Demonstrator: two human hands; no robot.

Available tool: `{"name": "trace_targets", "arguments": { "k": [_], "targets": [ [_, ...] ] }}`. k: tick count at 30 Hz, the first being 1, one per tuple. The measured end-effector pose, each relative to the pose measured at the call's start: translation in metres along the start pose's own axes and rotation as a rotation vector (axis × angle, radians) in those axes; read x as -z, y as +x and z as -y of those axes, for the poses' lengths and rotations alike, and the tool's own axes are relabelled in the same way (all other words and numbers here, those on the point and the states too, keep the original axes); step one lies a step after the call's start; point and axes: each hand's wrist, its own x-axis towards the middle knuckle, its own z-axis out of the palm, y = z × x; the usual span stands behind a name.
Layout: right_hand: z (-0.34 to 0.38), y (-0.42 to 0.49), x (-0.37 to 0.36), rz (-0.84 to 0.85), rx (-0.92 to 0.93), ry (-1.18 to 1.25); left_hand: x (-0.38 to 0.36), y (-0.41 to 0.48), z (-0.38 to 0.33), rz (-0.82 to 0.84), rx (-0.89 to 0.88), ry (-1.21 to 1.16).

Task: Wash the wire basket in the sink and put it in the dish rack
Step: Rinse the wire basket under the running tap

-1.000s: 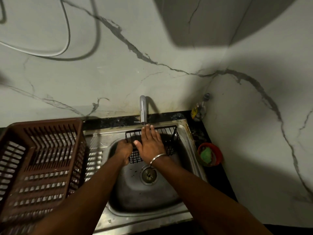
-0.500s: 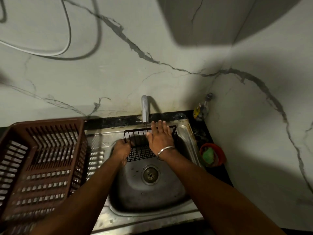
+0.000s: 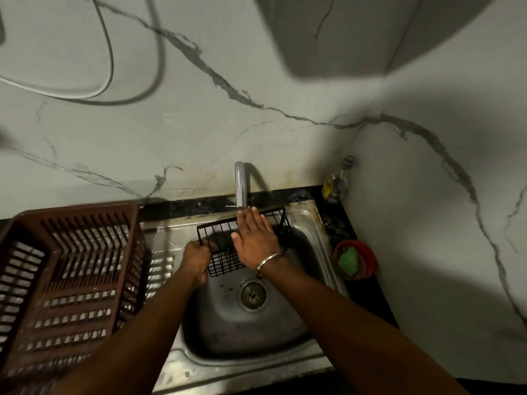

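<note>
Left hand (image 3: 196,258) grips the left edge of the black wire basket (image 3: 224,263), fingers curled round the wire. Our right hand (image 3: 253,240) lies flat on the basket's inside, fingers straight, holding nothing, fingertips just under the spout of the grey metal tap (image 3: 240,185). We hold the basket tilted over the back of the steel sink (image 3: 256,332), above the round drain (image 3: 252,293). Brown slatted plastic dish rack (image 3: 71,208) sits left of the sink, apart from the basket. Small red bowl (image 3: 370,258) holding a green scrub pad (image 3: 349,259) stands to the right.
</note>
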Motion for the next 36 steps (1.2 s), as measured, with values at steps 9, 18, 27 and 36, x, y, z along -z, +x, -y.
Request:
{"name": "trace_targets", "arguments": {
  "k": [9, 18, 27, 36],
  "targets": [
    [0.014, -0.005, -0.006, -0.012, -0.004, -0.023, 0.010, -0.023, -0.004, -0.069, 0.059, -0.076],
    [0.024, -0.004, -0.008, 0.025, -0.027, 0.005, 0.022, -0.031, -0.002, -0.109, 0.051, -0.088],
    [0.017, -0.004, 0.003, 0.036, -0.042, 0.001, 0.022, -0.034, 0.003, -0.089, 0.057, -0.107],
    [-0.029, 0.012, 0.035, -0.009, -0.050, 0.067, 0.023, -0.041, -0.003, -0.015, 0.029, -0.076]
  ]
}}
